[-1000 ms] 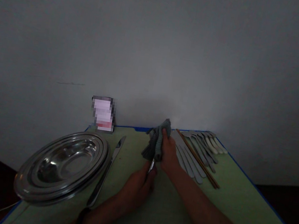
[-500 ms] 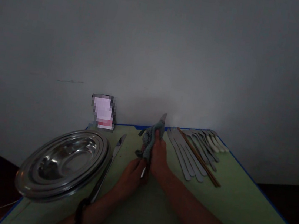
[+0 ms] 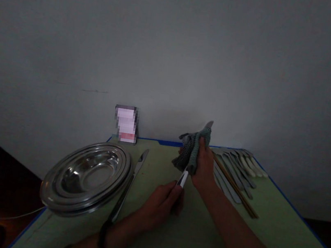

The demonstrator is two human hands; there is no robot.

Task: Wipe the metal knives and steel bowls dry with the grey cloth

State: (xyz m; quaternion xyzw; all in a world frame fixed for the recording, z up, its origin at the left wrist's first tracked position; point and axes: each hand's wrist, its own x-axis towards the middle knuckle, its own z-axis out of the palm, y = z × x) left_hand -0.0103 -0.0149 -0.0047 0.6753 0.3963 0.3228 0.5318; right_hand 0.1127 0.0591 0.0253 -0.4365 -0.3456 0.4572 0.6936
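Left-hand fingers (image 3: 174, 191) are curled tight round the pale handle of a knife (image 3: 182, 179), no gap showing; the left hand (image 3: 161, 206) sits low over the tabletop (image 3: 191, 244), w/ a dark band (image 3: 102, 234) on the wrist. Right-hand fingers (image 3: 202, 145) are closed on a grey-green cloth (image 3: 190, 153), which is bunched round the blade; the right hand (image 3: 205, 168) is raised, just above and beyond the left. The knife slants up and away btwn the two hands, clear of the tabletop, only its handle end and tip showing past the cloth. Just right of the right hand lies a row of cutlery (image 3: 239, 168), side by side, w/ chopsticks (image 3: 235, 186) laid across the row. Left of the hands, a spare knife (image 3: 130, 185) lies flat, touching or just beside a stack of steel plates (image 3: 88, 174) at the tabletop's left edge. At the back, against the wall (image 3: 176, 51), stands a small card (image 3: 126, 124), blurred out; nothing on it can be read. No other writing or brand visible, light too dim.
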